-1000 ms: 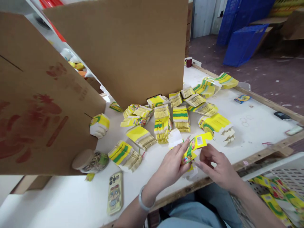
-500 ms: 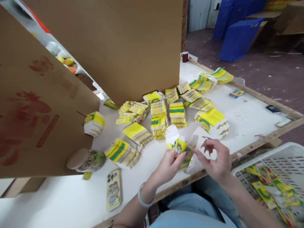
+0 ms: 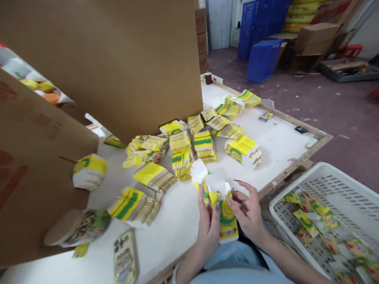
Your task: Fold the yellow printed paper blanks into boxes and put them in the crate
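Note:
Close to my body, a yellow and green printed carton [image 3: 227, 215] with white flaps at its top is between my two hands. My left hand [image 3: 209, 223] is closed round its left side, thumb across the front, with more yellow and white card behind. On the right edge, near the upper flap, my right hand [image 3: 250, 215] pinches the carton with thumb and fingers. Bundles of flattened cartons [image 3: 204, 144] lie beyond my hands on the white table. Another bundle [image 3: 134, 207] lies to the left of my left hand.
A white perforated basket [image 3: 318, 173] with several yellow cartons [image 3: 306, 223] stands at my right. Large cardboard boxes [image 3: 142, 63] stand at the left and back. A phone [image 3: 124, 258] and a lidded jar [image 3: 85, 227] are at the left. A wooden strip [image 3: 296, 165] edges the table.
The view has turned to the right, bringing more of the basket in. My right hand has moved onto the carton, which now hangs upright, its printed face showing between both hands.

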The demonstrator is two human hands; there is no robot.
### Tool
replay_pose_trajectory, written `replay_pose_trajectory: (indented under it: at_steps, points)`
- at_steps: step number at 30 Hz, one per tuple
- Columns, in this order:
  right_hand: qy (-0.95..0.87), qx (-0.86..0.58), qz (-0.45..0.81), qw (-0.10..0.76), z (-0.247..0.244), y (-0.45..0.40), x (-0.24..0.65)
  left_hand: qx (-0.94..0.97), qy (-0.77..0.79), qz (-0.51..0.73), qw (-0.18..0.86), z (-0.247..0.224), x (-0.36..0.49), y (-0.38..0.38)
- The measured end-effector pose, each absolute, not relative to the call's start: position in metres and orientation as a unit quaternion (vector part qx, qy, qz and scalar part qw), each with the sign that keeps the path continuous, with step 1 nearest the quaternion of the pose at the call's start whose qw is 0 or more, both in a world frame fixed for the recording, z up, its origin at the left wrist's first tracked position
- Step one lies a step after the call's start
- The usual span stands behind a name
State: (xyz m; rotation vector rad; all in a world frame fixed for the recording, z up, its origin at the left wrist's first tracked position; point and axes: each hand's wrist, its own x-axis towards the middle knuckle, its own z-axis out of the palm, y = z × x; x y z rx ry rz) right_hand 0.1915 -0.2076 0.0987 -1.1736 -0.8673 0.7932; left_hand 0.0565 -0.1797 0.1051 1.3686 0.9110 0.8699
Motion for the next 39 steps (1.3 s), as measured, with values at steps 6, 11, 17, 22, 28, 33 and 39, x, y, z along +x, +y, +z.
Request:
replay_pose_trajectory:
  at_steps: [6,11,17,22,28,33,39]
  points:
    - [-0.452,-0.515,0.381,0.621,0.102,-0.239,0.202,0.535,0.363,0.324,0.691,0.112,0.039,-0.21]
    - [-0.432,-0.484,0.493,0.579,0.103,-0.274,0.202,0.502,0.353,0.271,0.741,0.108,0.02,-0.237]
    - [-0.486,-0.529,0.424,0.551,0.11,-0.301,0.205,0.545,0.311,0.278,0.727,0.103,0.018,-0.254]
    - [-0.52,-0.53,0.296,0.601,0.098,-0.315,0.203,0.595,0.32,0.296,0.675,0.115,0.02,-0.26]
    - [-0.692,-0.416,0.245,0.537,0.083,-0.317,0.223,0.661,0.372,0.246,0.603,0.131,0.013,-0.251]
    - [-0.536,-0.441,0.547,0.468,0.102,-0.308,0.221,0.676,0.42,0.222,0.563,0.148,0.012,-0.242]
    - [-0.398,-0.369,0.722,0.43,0.115,-0.281,0.207,0.696,0.429,0.226,0.53,0.162,0.006,-0.236]
